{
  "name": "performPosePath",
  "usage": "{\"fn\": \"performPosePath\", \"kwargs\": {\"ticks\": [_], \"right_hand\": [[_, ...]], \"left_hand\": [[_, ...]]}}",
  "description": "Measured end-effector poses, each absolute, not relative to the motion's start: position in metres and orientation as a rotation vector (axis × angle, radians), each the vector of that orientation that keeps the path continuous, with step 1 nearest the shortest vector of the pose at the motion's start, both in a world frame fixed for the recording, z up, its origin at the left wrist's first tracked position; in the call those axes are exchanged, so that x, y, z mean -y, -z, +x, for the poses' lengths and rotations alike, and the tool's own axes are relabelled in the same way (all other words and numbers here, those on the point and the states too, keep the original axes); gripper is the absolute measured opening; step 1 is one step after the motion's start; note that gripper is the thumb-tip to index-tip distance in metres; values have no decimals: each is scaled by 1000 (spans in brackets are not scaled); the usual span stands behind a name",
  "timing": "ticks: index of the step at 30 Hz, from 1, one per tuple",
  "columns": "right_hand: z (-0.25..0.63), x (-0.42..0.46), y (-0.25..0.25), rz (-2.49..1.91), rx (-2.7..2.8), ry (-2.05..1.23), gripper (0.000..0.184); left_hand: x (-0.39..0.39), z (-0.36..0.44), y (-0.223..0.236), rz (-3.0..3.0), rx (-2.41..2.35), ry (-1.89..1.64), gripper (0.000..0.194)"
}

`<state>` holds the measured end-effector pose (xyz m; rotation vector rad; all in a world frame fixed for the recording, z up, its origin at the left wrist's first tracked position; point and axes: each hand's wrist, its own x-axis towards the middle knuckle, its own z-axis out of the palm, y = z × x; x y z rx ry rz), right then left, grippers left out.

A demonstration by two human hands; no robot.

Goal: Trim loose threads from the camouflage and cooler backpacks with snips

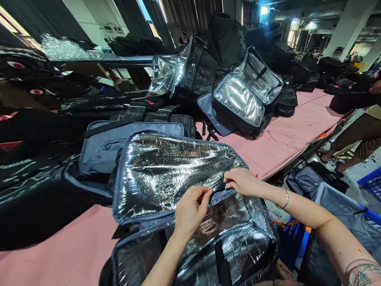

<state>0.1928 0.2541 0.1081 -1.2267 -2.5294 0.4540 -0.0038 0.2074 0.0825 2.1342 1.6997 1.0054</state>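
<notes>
The bag (238, 242), foil-lined, lay open on the pink-covered counter (59, 246), its body on the wearer's side of the raised flap (166, 171); at the flap's near edge the left hand (190, 210) was pinching a dark strip (219, 187) between thumb and forefinger; the right hand (244, 180), fingers curled, was pinching the same strip nearer the flap's right end; a black strap (222, 262) crossed the foil below the flap; a second open bag (239, 99) stood beyond it; handling, as judged: light for its bulk, padded and floppy, with walls liable to fold; foil smooth, slippery and prone to creasing or puncture under fingernails; soundest hold at the flap's bound fabric edge, both hands set apart to limit sag; the bare foil was judged a poor grip
</notes>
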Motion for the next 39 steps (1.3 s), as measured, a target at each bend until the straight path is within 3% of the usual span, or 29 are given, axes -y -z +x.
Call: {"fn": "performPosePath", "kwargs": {"ticks": [39], "right_hand": [[155,-261,-125,-1415,2595,-624,11]], "left_hand": [[-207,-5,-89,1578,-1934,-1154,24]]}}
